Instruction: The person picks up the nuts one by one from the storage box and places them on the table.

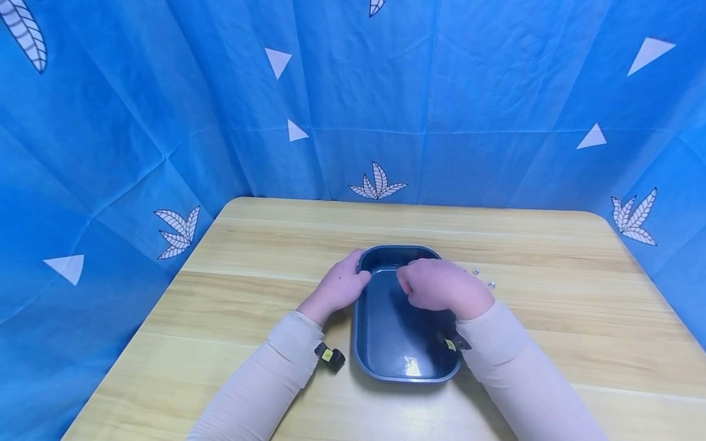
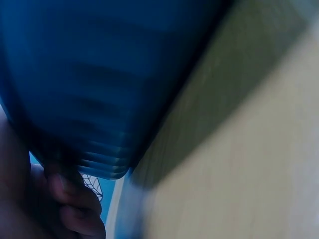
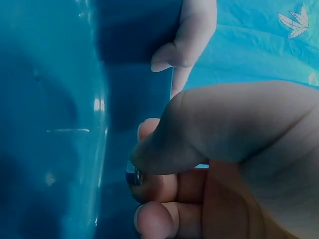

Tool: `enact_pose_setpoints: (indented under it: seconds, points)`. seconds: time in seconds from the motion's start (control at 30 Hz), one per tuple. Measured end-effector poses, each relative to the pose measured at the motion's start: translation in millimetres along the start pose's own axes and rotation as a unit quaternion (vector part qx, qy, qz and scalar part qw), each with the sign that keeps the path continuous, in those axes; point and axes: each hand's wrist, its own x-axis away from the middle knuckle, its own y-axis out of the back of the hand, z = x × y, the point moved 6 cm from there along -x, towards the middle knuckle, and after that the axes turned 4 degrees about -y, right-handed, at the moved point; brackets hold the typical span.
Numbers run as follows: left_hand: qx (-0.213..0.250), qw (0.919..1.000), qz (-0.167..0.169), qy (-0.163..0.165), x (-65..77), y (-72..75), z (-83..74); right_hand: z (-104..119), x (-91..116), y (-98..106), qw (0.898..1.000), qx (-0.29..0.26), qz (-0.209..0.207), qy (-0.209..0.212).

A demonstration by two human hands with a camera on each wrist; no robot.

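A dark blue rectangular plastic tub (image 1: 408, 331) with rounded corners sits on the table. My left hand (image 1: 343, 283) grips its left rim near the far corner, thumb over the edge. In the left wrist view the curled fingers (image 2: 79, 219) lie against the tub's ribbed outer wall (image 2: 99, 99). Over the tub's far right part is my right hand (image 1: 441, 285), fingers curled in. Between its thumb and fingertip the right wrist view shows a small shiny, glassy piece (image 3: 133, 175), mostly covered by the thumb.
Two small clear, shiny pieces, one a glassy bit (image 1: 491, 285) and the other a similar bit (image 1: 476, 271), lie right of the tub on the wooden table (image 1: 265, 257). A blue patterned curtain (image 1: 353, 92) hangs behind and beside it. A black wrist camera (image 1: 333, 359) sits at my left sleeve.
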Motion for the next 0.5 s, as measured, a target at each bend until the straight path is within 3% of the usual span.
enact_pose_setpoints:
  seconds: [0.5]
  points:
    - [0.0, 1.0, 0.003, 0.007, 1.2, -1.3, -1.1, -7.8, 1.9, 4.7, 0.999, -0.029, -0.017, 0.007]
